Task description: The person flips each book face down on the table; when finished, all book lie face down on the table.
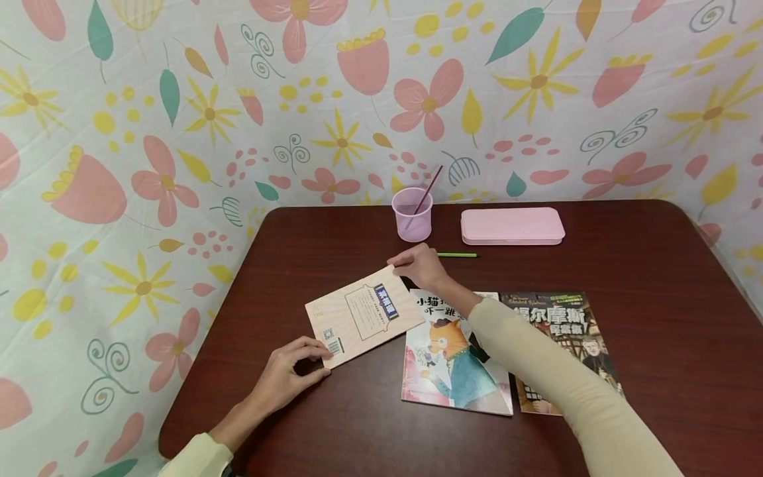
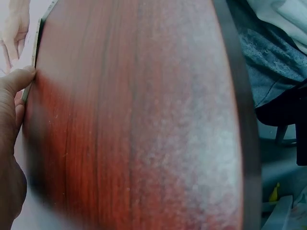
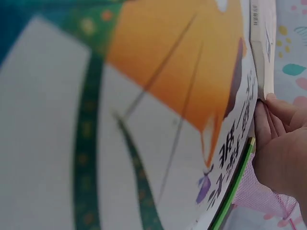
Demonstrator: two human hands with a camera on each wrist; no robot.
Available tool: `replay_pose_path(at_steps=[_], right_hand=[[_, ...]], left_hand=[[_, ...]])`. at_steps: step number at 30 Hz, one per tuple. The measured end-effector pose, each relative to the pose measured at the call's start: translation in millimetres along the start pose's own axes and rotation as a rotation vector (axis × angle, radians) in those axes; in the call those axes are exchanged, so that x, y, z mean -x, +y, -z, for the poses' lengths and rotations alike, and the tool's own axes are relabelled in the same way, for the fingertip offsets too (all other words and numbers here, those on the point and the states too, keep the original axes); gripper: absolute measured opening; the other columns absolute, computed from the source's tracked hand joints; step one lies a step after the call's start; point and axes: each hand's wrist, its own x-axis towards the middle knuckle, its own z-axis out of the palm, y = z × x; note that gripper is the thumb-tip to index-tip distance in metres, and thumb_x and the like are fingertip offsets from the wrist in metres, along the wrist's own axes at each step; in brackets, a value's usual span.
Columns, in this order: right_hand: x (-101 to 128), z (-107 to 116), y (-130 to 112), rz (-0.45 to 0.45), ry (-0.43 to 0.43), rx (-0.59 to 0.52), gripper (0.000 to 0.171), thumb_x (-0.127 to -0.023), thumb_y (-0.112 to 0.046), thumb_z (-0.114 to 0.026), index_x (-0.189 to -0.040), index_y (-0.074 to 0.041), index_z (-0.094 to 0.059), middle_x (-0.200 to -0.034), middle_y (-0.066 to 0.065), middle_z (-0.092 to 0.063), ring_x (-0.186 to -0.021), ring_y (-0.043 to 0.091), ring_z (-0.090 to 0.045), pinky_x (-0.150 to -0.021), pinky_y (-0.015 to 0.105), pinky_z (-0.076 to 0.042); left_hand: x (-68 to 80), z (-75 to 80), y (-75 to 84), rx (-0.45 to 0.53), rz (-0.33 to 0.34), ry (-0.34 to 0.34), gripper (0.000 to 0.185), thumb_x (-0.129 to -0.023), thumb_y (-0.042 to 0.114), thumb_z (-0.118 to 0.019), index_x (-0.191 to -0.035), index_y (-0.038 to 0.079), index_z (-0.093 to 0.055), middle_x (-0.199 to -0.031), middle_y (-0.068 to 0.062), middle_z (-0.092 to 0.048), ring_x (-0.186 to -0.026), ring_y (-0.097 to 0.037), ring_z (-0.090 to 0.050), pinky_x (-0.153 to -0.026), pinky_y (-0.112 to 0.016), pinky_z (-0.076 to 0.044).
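Cream book (image 1: 362,319) slants across the left half of the table (image 1: 352,427) | left hand (image 1: 289,372) pinches its near corner | cat-cover book (image 1: 456,361) and dark-cover book (image 1: 566,324) at its right | right hand (image 1: 420,266) pinches its far corner | green pencil (image 1: 457,255) beyond | pink cup (image 1: 412,224), pink case (image 1: 512,226) farthest

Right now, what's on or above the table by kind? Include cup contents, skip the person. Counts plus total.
Books: 3 (cream book, cat-cover book, dark-cover book)
Pink cup: 1
Pink case: 1
Pencil-like sticks: 2 (green stick, purple stick in the cup)
Total: 7
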Motion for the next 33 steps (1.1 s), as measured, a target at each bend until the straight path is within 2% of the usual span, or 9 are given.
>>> replay_pose_path(at_steps=[8, 12, 17, 21, 28, 33], right_hand=[[0.7, -4.7, -5.3, 0.057, -0.006, 0.138, 0.021, -0.092, -0.003, -0.083, -0.113, -0.004, -0.084, -0.109, 0.009, -0.08, -0.107, 0.025, -0.076, -0.09, 0.039, -0.061], [5.0, -4.8, -7.0, 0.103, -0.064, 0.171, 0.028, -0.094, -0.001, -0.08, -0.122, 0.0, -0.079, -0.119, 0.014, -0.078, -0.112, 0.028, -0.075, -0.091, 0.039, -0.061], [12.8, -5.9, -8.6, 0.133, -0.139, 0.226, 0.043, -0.097, -0.003, -0.077, -0.139, 0.002, -0.069, -0.136, 0.018, -0.069, -0.125, 0.031, -0.068, -0.102, 0.042, -0.056], [19.6, -5.3, -10.6, 0.136, -0.167, 0.244, 0.056, -0.096, -0.004, -0.079, -0.148, 0.004, -0.059, -0.147, 0.02, -0.061, -0.131, 0.034, -0.063, -0.106, 0.043, -0.054], [30.5, -2.1, -13.1, 0.16, -0.169, 0.275, 0.068, -0.094, -0.007, -0.082, -0.154, 0.004, -0.051, -0.151, 0.02, -0.058, -0.131, 0.036, -0.063, -0.102, 0.042, -0.056], [40.2, 1.5, -13.1, 0.201, -0.178, 0.252, 0.078, -0.093, -0.008, -0.084, -0.158, 0.006, -0.044, -0.159, 0.021, -0.049, -0.13, 0.039, -0.063, -0.103, 0.045, -0.055]], left_hand=[[-2.0, 1.5, 0.2, 0.03, -0.029, -0.04, 0.022, -0.085, 0.015, -0.093, -0.102, 0.023, -0.081, -0.107, 0.011, -0.072, -0.102, -0.01, -0.071, -0.091, -0.015, -0.053], [-3.4, 2.2, 2.1, 0.053, -0.049, -0.061, 0.022, -0.084, 0.014, -0.093, -0.101, 0.023, -0.082, -0.106, 0.011, -0.073, -0.1, -0.009, -0.071, -0.089, -0.016, -0.054], [-4.7, 3.0, 4.0, 0.048, -0.055, -0.088, 0.02, -0.085, 0.017, -0.092, -0.1, 0.025, -0.082, -0.106, 0.012, -0.072, -0.099, -0.008, -0.071, -0.089, -0.015, -0.053], [-6.0, 2.6, 2.9, 0.059, -0.052, -0.098, 0.018, -0.087, 0.016, -0.091, -0.1, 0.026, -0.081, -0.105, 0.013, -0.073, -0.098, -0.008, -0.071, -0.089, -0.016, -0.053], [-13.4, 6.9, 1.6, 0.074, -0.038, -0.119, 0.018, -0.092, 0.016, -0.087, -0.104, 0.027, -0.08, -0.101, 0.015, -0.073, -0.087, -0.008, -0.068, -0.072, -0.021, -0.055], [-21.3, 15.0, 4.1, 0.073, -0.033, -0.1, 0.016, -0.092, 0.013, -0.086, -0.104, 0.023, -0.081, -0.101, 0.013, -0.074, -0.088, -0.012, -0.069, -0.075, -0.026, -0.057]])
